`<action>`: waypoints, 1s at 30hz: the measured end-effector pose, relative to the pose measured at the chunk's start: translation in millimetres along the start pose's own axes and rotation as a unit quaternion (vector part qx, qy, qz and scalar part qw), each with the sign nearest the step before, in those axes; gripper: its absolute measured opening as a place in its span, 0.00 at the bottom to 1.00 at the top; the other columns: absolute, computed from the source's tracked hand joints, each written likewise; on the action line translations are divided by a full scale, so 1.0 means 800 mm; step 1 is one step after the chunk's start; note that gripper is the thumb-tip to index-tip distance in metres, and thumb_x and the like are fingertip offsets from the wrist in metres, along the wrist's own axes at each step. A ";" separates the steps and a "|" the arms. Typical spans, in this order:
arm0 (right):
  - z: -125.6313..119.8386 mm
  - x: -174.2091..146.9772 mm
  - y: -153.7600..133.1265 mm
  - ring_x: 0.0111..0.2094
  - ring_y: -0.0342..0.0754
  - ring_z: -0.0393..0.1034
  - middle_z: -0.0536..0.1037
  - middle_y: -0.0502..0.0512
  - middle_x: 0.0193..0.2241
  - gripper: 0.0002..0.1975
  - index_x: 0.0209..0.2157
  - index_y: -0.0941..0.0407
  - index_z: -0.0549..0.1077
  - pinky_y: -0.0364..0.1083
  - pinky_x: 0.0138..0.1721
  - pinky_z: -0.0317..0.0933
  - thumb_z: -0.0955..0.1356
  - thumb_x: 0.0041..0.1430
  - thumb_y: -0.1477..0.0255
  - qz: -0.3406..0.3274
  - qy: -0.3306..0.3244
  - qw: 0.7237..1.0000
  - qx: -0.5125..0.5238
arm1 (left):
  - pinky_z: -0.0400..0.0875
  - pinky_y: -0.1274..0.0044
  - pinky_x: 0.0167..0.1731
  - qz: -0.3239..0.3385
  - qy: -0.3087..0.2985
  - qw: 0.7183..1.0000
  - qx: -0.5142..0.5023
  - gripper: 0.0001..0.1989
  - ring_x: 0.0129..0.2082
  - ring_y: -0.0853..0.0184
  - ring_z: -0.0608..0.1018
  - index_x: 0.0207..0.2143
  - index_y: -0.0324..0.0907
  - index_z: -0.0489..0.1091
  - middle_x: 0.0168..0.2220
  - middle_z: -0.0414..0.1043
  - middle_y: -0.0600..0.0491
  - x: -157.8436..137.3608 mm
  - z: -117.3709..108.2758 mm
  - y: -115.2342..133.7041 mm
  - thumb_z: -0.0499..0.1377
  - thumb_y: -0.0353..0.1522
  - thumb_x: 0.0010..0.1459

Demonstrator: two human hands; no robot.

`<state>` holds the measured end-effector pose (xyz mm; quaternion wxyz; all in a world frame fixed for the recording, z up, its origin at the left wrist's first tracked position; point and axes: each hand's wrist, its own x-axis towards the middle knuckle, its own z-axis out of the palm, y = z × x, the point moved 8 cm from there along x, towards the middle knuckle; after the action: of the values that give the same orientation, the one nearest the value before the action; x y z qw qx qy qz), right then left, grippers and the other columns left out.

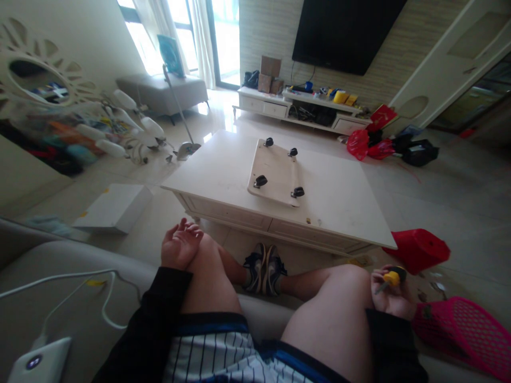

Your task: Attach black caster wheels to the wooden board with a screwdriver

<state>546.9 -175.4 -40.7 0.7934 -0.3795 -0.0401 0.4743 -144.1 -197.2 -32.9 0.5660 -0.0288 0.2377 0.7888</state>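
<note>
By the pink basket (453, 314), our right hand (392, 299) grips a screwdriver (392, 277); our left hand (181, 246) lies loose, the white table (337, 197) ahead.

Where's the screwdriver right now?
In the head view, the screwdriver is at lower right, in the person's right hand, by the right knee and near the pink basket.

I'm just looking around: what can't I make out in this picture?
All in the head view:
- Yellow-and-black screwdriver in the bare right hand: tip type, too small and blurred.
- Flat cream board with black casters: its downward face, hidden by the board itself.
- Tiny brownish item on the white rectangular table: too small.
- Pink plastic mesh basket: cut off by the right edge.
</note>
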 end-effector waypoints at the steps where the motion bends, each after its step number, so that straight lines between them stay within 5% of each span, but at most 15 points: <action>1: -0.001 0.001 0.000 0.33 0.41 0.65 0.71 0.55 0.39 0.23 0.40 0.62 0.76 0.38 0.25 0.68 0.72 0.37 0.73 -0.001 0.000 1.000 -0.002 | 0.72 0.77 0.32 0.000 -0.001 1.000 0.000 0.04 0.28 0.72 0.75 0.40 0.39 0.73 0.31 0.71 0.55 0.000 0.000 0.000 0.60 0.29 0.63; 30: -0.012 0.013 0.000 0.33 0.41 0.66 0.72 0.56 0.39 0.22 0.39 0.62 0.77 0.38 0.24 0.67 0.72 0.38 0.71 -0.001 0.001 1.000 -0.009 | 0.72 0.77 0.32 0.011 -0.002 0.999 0.041 0.03 0.28 0.72 0.74 0.39 0.41 0.74 0.31 0.71 0.54 0.003 -0.002 0.001 0.61 0.31 0.63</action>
<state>556.5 -172.4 -50.5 0.7903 -0.3871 -0.0438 0.4729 -146.0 -196.2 -34.3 0.5586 -0.0018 0.2689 0.7847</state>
